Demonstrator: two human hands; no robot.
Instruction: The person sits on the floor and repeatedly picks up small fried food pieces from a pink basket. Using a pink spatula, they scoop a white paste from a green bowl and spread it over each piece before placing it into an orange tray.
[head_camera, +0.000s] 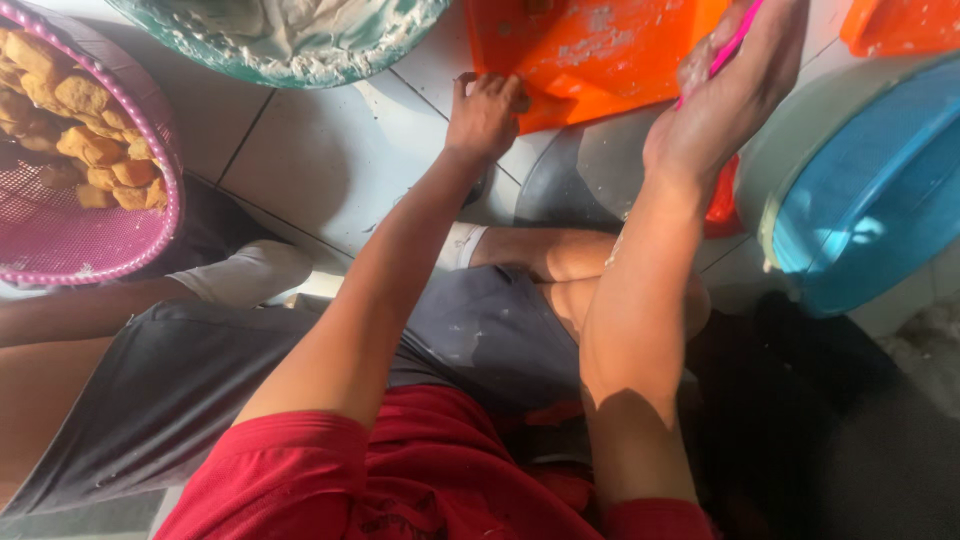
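Observation:
My left hand (485, 112) rests with curled fingers on the near edge of an orange, flour-dusted board (590, 50) lying on the white tiled floor. My right hand (725, 95), dusted with flour, is raised over the board's right side and grips a thin pink tool (735, 40) that sticks up past the top of the view. Both forearms reach forward over my knees, grey shorts and red shirt. What lies under the right hand is hidden.
A teal bowl of white dough (290, 35) sits at top centre. A pink mesh basket (95, 230) holding golden fried pieces (85, 140) is at left. A blue basin (870, 190) stands at right, another orange item (900, 25) beyond it.

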